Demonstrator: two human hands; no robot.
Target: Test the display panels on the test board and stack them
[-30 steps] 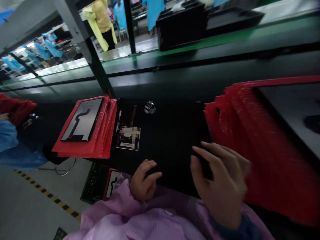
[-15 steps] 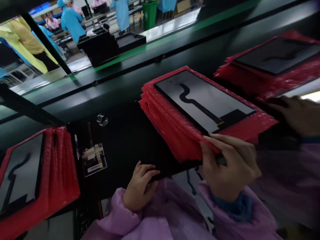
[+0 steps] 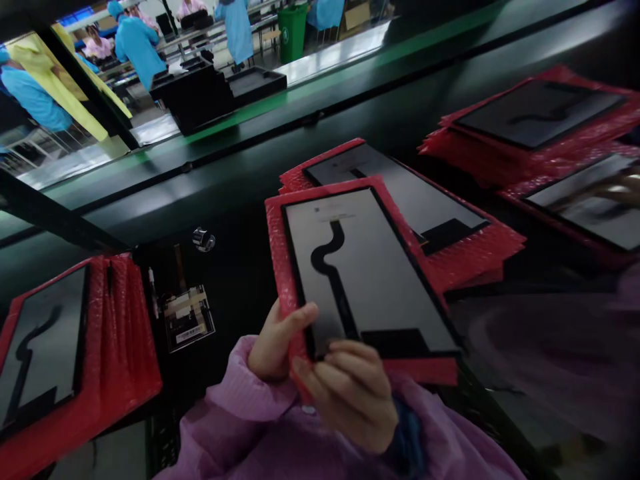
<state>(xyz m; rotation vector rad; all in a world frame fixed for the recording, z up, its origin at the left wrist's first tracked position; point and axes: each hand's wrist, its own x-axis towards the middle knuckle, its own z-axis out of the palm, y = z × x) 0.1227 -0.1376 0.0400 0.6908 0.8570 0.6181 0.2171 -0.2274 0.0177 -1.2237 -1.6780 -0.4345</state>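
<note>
Both my hands hold one display panel [image 3: 370, 267], grey with a black border and a curved black flex cable, lying on a red bubble-wrap sleeve [image 3: 277, 247]. My left hand [image 3: 283, 337] grips the left edge, thumb on top and the other fingers hidden beneath. At the near lower-left corner, my right hand [image 3: 350, 393] is closed on the panel and sleeve, its fingers curled over the front. The panel is tilted towards me. Behind it, partly covered, lies a stack of red sleeves [image 3: 480, 263] with another display panel [image 3: 400, 190] on top.
On the left stands another stack of red sleeves [image 3: 117, 333] with a panel on it. Near it lie a small circuit piece [image 3: 189, 317], a white pen-like stick [image 3: 153, 290] and a shiny metal roll [image 3: 203, 239]. At right are more sleeves [image 3: 480, 153] and a co-worker's blurred hand [image 3: 627, 183].
The top panel and its sleeve have come off the middle stack, towards me and left. My left hand has taken hold of the left edge. The co-worker's hand has moved right.
</note>
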